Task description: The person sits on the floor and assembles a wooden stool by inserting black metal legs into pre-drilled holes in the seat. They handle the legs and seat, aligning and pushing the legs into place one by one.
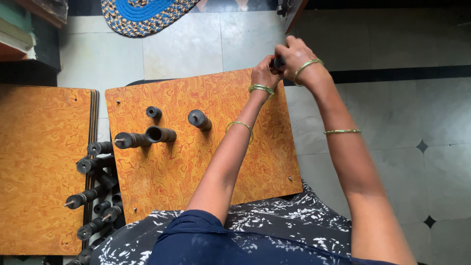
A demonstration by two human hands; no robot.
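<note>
Right hand [293, 54] closed around a black cylinder [278, 62]; left hand [265, 72] pinching it too.

Packages, labels, signs, screens: none in view.

No box, wrapper, sticker, sign or display shows anywhere in the head view.
</note>
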